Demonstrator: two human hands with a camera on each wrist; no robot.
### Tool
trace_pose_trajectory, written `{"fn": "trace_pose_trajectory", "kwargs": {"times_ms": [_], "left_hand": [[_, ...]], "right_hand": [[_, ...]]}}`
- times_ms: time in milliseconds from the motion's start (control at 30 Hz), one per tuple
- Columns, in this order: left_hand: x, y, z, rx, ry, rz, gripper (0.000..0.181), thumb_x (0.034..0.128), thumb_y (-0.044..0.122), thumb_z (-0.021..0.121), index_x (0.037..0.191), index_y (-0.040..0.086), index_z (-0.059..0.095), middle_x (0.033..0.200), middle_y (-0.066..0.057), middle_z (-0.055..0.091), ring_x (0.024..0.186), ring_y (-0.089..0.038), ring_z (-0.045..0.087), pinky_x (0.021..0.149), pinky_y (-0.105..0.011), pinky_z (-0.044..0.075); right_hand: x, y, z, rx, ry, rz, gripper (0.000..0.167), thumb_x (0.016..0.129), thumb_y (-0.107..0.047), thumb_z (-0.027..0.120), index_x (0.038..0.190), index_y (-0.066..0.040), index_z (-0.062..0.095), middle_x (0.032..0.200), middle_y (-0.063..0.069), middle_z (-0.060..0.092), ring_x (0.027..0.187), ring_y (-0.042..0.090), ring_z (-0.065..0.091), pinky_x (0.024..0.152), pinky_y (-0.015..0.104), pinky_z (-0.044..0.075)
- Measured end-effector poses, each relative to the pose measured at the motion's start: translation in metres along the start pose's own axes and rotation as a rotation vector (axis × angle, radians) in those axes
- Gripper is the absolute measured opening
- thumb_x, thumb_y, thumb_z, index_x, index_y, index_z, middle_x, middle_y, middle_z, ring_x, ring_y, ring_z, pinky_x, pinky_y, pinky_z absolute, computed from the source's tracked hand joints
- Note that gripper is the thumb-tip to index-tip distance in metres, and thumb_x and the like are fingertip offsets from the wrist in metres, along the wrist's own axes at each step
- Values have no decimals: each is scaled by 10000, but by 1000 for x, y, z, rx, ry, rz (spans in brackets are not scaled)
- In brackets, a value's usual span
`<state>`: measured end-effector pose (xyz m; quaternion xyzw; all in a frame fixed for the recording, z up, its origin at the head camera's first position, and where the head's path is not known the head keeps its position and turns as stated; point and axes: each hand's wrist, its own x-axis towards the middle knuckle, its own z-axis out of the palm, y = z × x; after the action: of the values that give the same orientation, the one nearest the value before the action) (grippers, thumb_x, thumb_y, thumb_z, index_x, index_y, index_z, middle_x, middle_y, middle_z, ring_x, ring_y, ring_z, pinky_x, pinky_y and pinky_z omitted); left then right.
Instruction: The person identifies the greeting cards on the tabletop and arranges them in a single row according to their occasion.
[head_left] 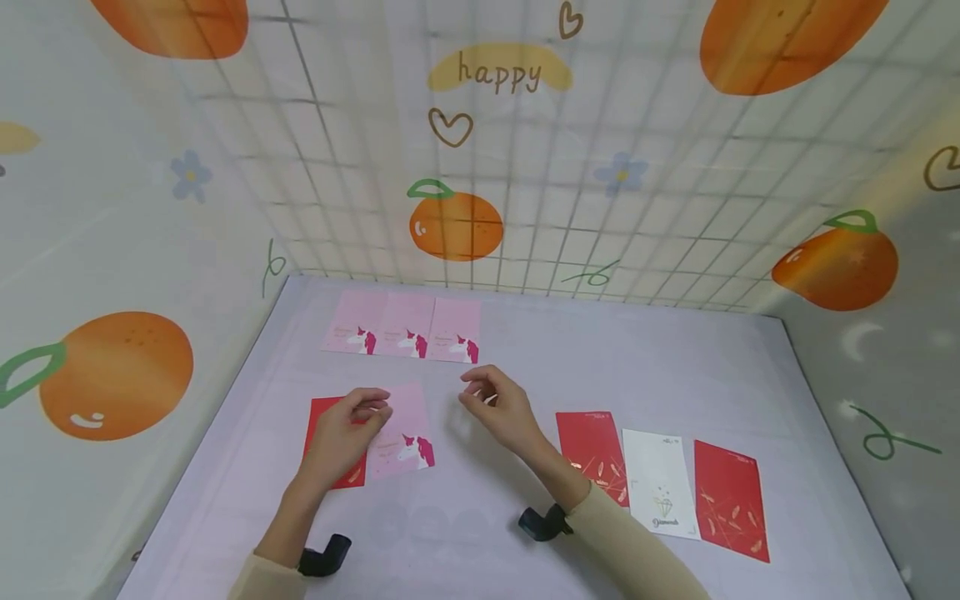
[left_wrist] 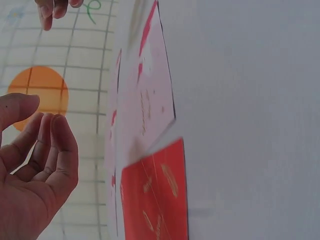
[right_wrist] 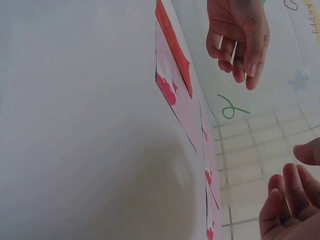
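My left hand (head_left: 345, 437) hovers over a red card (head_left: 351, 475) and the edge of a pink unicorn card (head_left: 401, 433) lying beside it. In the left wrist view, that hand's fingers (left_wrist: 64, 132) are loosely bent, with a gap between thumb and fingertips and nothing held. Farther right, my right hand (head_left: 501, 408) is raised above the table, thumb and fingers relaxed and apart. The right wrist view shows nothing in this hand (right_wrist: 295, 205) either. Part of the red card is hidden under the left hand.
Three pink unicorn cards (head_left: 405, 327) lie in a row at the back left. On the right are a red card (head_left: 592, 454), a white diamond card (head_left: 660, 483) and another red card (head_left: 731, 500). A fruit-printed curtain (head_left: 360, 167) encloses the white table (head_left: 450, 533).
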<state>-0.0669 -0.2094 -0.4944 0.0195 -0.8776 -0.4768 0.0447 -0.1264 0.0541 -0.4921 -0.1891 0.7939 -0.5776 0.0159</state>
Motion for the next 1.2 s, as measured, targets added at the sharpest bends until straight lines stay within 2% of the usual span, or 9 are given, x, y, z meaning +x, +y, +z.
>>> {"fn": "trace_pose_trajectory", "kwargs": {"times_ms": [100, 333, 533, 933, 1200], "left_hand": [[3, -8, -2, 21, 1, -12, 338, 913, 231, 753, 1228, 155, 656, 1108, -18, 684, 952, -209, 684, 719, -289, 586], [11, -24, -9, 64, -10, -83, 439, 888, 262, 772, 1282, 141, 620, 1151, -68, 655, 925, -239, 676, 703, -330, 589], [19, -32, -16, 100, -63, -145, 485, 893, 273, 760, 1323, 137, 582, 1186, -88, 633, 966, -261, 665, 735, -358, 587], [37, -47, -17, 152, -153, -183, 574, 864, 323, 784, 1349, 130, 547, 1225, -123, 625, 940, -252, 673, 698, -344, 589], [41, -50, -14, 211, -178, -197, 641, 821, 312, 823, 1360, 113, 538, 1184, -107, 620, 939, -246, 648, 716, -360, 587]], "right_hand": [[6, 3, 6, -9, -17, 4, 266, 923, -156, 732, 1170, -103, 649, 924, -25, 634, 792, 169, 578, 693, 280, 547], [20, 9, 20, 14, -62, 43, 269, 924, -151, 736, 1171, -82, 655, 933, 16, 641, 816, 188, 586, 689, 257, 534], [33, 12, 29, 26, -96, 103, 296, 930, -158, 722, 1187, -31, 648, 938, 47, 636, 826, 212, 578, 649, 248, 511], [55, 36, 51, -7, -157, 163, 292, 910, -158, 734, 1169, -58, 642, 914, -3, 653, 762, 154, 576, 622, 236, 499], [59, 42, 58, -136, -247, 172, 359, 880, -176, 767, 1198, -86, 626, 894, -23, 601, 807, 146, 550, 699, 240, 499]]}}
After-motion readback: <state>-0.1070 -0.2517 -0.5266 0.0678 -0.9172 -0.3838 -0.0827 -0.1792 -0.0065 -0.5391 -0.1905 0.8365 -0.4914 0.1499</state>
